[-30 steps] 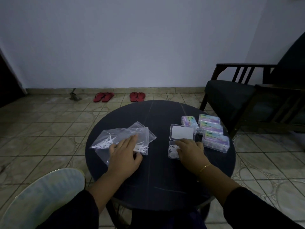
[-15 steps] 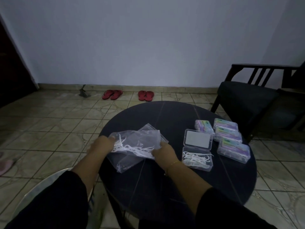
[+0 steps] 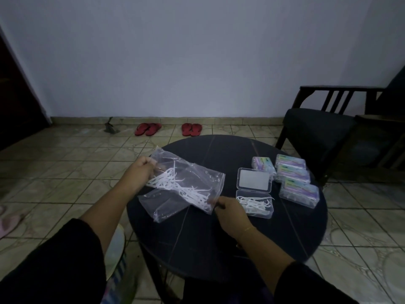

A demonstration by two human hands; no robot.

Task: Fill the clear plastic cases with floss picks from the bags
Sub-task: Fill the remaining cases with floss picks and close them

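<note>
Both hands are holding one clear bag (image 3: 186, 185) of floss picks above the desk (image 3: 219, 238).
The left hand (image 3: 141, 170) is pinching its 10 o'clock edge, the right hand (image 3: 230, 210) probably its 4 o'clock corner, beside the open case (image 3: 255, 202).

armchair (image 3: 328, 128) cropped right, case labels (image 3: 293, 170) unreadable

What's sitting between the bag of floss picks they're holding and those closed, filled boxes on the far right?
In the head view, the open clear case with its flipped-back lid lies between the bag and the closed cases.
</note>
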